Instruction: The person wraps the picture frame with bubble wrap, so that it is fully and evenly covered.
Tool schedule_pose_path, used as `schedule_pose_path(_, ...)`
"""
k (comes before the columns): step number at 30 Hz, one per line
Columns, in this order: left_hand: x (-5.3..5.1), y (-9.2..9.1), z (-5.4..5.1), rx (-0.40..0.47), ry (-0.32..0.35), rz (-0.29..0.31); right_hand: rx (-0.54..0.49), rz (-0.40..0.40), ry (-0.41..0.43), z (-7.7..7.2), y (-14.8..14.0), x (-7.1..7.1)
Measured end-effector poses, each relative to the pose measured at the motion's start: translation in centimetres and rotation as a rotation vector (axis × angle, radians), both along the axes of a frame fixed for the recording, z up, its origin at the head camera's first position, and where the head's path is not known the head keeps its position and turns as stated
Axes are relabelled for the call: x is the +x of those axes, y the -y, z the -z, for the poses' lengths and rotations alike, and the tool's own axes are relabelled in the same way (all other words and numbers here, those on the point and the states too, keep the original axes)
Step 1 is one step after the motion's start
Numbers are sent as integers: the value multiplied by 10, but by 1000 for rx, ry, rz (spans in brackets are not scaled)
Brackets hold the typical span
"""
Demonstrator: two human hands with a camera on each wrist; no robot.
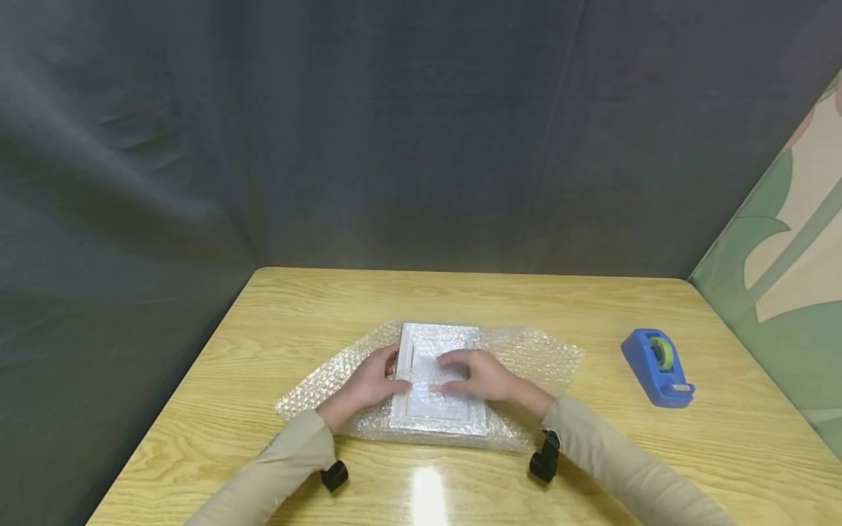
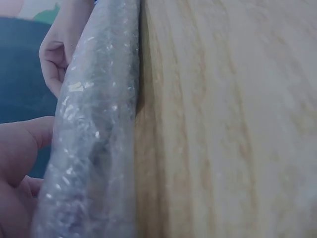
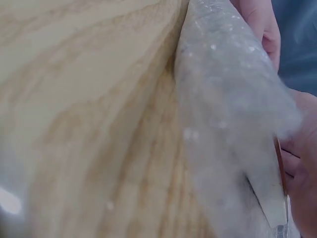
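Note:
A white picture frame (image 1: pixel 405 421) lies on a sheet of bubble wrap (image 1: pixel 539 351), with clear wrap also over its face. My left hand (image 1: pixel 370 378) grips the frame's left edge, its thumb on top and its fingers at the side. Over the middle of the frame, my right hand (image 1: pixel 485 375) touches the wrapped face, thumb and fingers spread apart. In the left wrist view the wrap (image 2: pixel 94 124) hides part of both hands. A pale corner of the frame (image 3: pixel 267 186) shows beneath the wrap in the right wrist view, beside the right hand (image 3: pixel 303 158).
A blue tape dispenser (image 1: pixel 658 372) with a green-yellow roll stands toward the right of the wooden table (image 1: pixel 263 380). Behind the table hangs a dark curtain (image 1: pixel 421 131). A patterned green and beige panel (image 1: pixel 789 292) borders the right side.

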State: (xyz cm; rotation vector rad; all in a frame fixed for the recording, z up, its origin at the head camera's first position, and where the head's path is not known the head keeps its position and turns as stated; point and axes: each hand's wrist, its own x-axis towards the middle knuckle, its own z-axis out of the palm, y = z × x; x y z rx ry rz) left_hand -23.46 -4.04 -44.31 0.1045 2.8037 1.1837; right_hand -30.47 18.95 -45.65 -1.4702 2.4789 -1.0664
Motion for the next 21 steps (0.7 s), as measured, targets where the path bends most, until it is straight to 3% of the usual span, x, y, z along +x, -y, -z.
schedule_pose_path(5,-3,-4,-5,-236,-142,102,4,-36,8,3,-3,0)
schedule_pose_path(9,-8,-10,-7,-390,-227,240,1,-26,4,5,-4,1)
schedule_pose_path(13,-11,-15,-6,-417,-206,345,-7,-26,-6,6,-3,1)
schedule_pose_path(18,-12,-18,-5,-418,-175,384,-10,-33,5,5,-2,2)
schedule_pose_path(21,-13,-19,-3,-434,-200,400,-26,-35,-1,4,-3,3)
